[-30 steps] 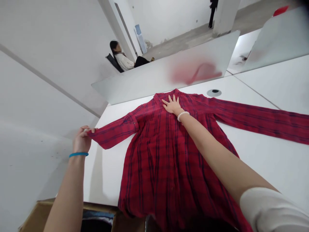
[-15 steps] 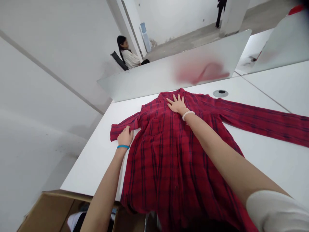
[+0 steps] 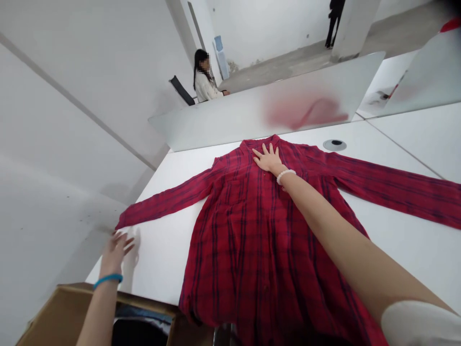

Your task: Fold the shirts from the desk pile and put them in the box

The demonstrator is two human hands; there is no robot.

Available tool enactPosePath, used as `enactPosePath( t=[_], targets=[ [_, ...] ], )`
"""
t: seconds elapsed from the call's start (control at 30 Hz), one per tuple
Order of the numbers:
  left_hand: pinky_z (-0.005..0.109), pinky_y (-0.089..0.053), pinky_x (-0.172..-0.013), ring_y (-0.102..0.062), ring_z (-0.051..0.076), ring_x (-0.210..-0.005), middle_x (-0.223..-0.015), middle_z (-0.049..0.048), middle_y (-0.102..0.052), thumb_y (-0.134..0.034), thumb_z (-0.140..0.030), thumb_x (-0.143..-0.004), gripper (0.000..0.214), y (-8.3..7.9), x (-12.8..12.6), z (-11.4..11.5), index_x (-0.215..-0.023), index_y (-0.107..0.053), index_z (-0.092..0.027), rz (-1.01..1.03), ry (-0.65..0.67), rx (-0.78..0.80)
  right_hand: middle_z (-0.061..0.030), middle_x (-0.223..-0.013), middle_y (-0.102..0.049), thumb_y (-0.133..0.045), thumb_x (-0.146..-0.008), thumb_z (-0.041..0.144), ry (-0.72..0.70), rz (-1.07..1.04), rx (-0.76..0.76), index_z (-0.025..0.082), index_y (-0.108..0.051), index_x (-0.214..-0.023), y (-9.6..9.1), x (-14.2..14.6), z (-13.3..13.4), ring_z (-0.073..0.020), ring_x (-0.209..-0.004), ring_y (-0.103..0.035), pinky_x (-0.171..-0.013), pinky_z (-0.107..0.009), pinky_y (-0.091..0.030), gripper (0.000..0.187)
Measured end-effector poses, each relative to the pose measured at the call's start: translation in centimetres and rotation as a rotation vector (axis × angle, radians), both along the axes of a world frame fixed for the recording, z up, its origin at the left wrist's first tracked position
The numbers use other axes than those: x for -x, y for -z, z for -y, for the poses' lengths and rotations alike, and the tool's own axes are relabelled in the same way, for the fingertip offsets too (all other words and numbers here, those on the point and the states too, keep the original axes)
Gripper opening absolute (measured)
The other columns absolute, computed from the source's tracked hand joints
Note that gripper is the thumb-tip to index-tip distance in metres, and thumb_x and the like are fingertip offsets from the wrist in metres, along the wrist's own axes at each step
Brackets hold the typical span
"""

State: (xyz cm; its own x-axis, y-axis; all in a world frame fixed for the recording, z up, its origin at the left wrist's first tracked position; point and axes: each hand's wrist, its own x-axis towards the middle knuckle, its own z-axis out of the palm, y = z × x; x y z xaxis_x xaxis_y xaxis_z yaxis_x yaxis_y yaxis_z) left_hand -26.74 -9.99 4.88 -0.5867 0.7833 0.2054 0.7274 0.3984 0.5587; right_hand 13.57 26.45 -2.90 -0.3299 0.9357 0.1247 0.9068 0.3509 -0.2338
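Observation:
A red plaid shirt [image 3: 248, 240] lies spread on the white table [image 3: 403, 245], collar away from me and both sleeves stretched out sideways. My right hand [image 3: 268, 159] rests flat on the shirt just below the collar, fingers spread, with a white bead bracelet on the wrist. My left hand [image 3: 114, 254] hovers open at the table's left edge, just below the tip of the left sleeve [image 3: 162, 204] and holding nothing. A blue band circles that wrist.
An open cardboard box [image 3: 72, 312] with clothes inside stands below the table's near edge. A frosted divider panel [image 3: 223, 120] runs along the far side. A round cable grommet [image 3: 334, 144] sits near the right shoulder. A person [image 3: 203, 79] sits on a chair beyond the divider.
My left hand has drawn the left sleeve out straight toward the table's left edge and let go of it. My right hand has stayed pressed below the collar.

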Motion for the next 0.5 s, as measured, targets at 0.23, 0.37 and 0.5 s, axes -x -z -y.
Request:
enactPosePath(
  t=[0.23,0.37,0.5],
  targets=[
    [0.052,-0.032,-0.109,-0.04,0.031,-0.131,-0.131,0.0136,-0.054,-0.05,-0.048,-0.081,0.035,4.6,-15.0,7.7,-0.1,-0.058,-0.02,-0.086,0.33,0.142,-0.0089,-0.156,-0.016,-0.02,-0.093,0.053,0.011,0.049,0.002,0.031,-0.024,-0.148,0.2,-0.2,-0.2,-0.0415,-0.14,-0.012,-0.104,-0.069,-0.013,0.059],
    [0.045,-0.044,-0.1,-0.055,0.027,-0.114,-0.117,0.0085,-0.063,-0.042,-0.05,-0.086,0.033,4.3,-19.2,9.8,-0.099,-0.058,-0.025,0.179,0.176,0.122,-0.0097,-0.155,-0.017,-0.019,-0.093,0.055,0.007,0.044,0.008,0.031,-0.024,-0.148,0.3,-0.3,-0.3,-0.0411,-0.14,-0.011,-0.104,-0.068,-0.013,0.06],
    [0.035,-0.055,-0.068,-0.067,0.023,-0.077,-0.086,0.0048,-0.07,-0.043,-0.066,-0.078,0.047,4.1,-19.1,12.2,-0.1,-0.047,-0.024,0.575,-0.074,0.075,-0.0099,-0.155,-0.018,-0.022,-0.093,0.054,0.005,0.0,0.008,0.032,-0.028,-0.146,0.3,-0.3,-0.3,-0.0405,-0.14,-0.01,-0.105,-0.067,-0.011,0.058]
  ],
)
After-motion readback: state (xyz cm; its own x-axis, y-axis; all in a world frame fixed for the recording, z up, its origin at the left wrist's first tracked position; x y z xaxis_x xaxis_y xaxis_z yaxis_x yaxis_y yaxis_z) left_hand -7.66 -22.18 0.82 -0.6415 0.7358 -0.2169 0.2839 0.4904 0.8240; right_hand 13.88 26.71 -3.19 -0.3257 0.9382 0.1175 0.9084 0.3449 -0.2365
